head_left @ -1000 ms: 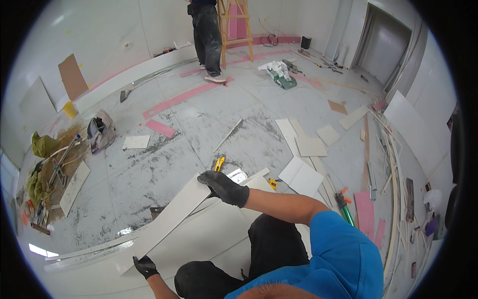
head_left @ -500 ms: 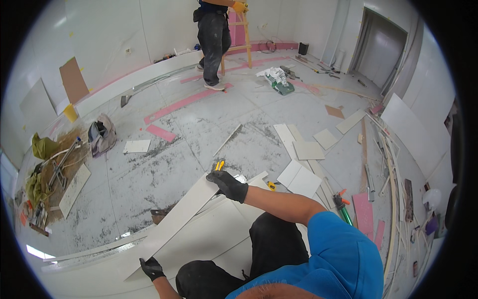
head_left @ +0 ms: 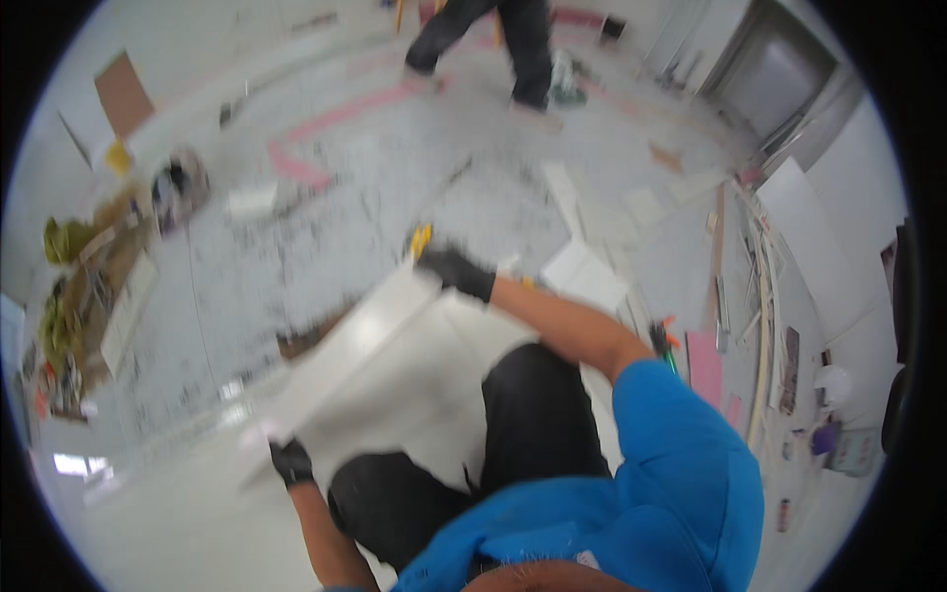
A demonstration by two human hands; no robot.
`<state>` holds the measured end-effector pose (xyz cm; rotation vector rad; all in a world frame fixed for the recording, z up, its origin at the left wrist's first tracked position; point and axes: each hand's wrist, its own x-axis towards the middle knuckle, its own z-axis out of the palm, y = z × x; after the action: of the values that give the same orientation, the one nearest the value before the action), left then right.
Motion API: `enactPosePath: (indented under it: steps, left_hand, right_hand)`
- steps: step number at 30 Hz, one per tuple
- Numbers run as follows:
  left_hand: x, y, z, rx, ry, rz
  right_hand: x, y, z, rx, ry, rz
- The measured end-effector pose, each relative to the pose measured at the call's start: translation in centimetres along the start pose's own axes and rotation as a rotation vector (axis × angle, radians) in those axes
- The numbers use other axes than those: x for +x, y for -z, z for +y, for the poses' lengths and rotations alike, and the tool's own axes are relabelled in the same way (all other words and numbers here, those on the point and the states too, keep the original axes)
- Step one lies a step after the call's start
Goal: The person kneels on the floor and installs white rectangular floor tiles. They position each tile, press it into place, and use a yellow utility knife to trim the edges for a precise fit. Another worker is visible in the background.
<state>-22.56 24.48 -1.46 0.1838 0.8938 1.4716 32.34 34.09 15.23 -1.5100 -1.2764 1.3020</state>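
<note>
A long, narrow white panel strip [head_left: 357, 337] slants across in front of my knees, held at both ends. My left hand [head_left: 291, 462], in a black glove, grips its near lower-left end. At the far upper end my right hand [head_left: 456, 272], also gloved in black, closes on the strip. A yellow tool [head_left: 421, 240], which looks like a utility knife, sticks up at the right hand's fingers; motion blur hides its detail. Beneath the strip and around my knees lies a larger white sheet [head_left: 459, 340].
Beyond the hands, a person in dark trousers [head_left: 528, 49] stands on the floor. White offcuts [head_left: 587, 274] and a green-and-orange tool [head_left: 667, 345] lie right of my arm. Long strips [head_left: 764, 335] line the right side; a grey bag [head_left: 181, 187] sits left.
Both hands have raised the strip, and it has shifted up in view. My view has tilted and blurred. The other person has stepped to the right, legs apart.
</note>
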Motion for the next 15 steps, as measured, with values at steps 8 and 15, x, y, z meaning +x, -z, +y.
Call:
enactPosePath:
  steps: [8,15]
  left_hand:
    - [-2.9,0.4,-2.4,0.390,0.497,0.244]
    - [-4.0,0.7,-1.6,1.513,0.398,0.069]
  right_hand:
    - [-5.0,5.5,10.4,-0.189,-0.308,0.044]
    - [-6.7,4.4,15.9,-0.350,-0.373,0.164]
